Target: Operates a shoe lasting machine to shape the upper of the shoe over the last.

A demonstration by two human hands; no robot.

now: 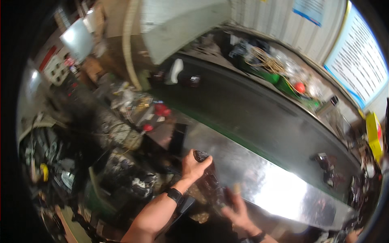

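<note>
Your L hand [193, 168] has thumb & fingers wrapped round the far end of a dark brown btl [212, 183], slanting toward you just L of the shiny metal ledge [239, 166]. Your R hand [240, 212], blurred, is nr the btl's near end, thumb & fingers spread; can't tell if it's touching. Beyond the ledge, dark belt [247, 111] w/ white item [175, 72] far L, dark items [323, 162] on R

Head-worn fisheye, left of pair: looks down and forward, hands [193, 167] near, dark belt [243, 111] farther off.
</note>
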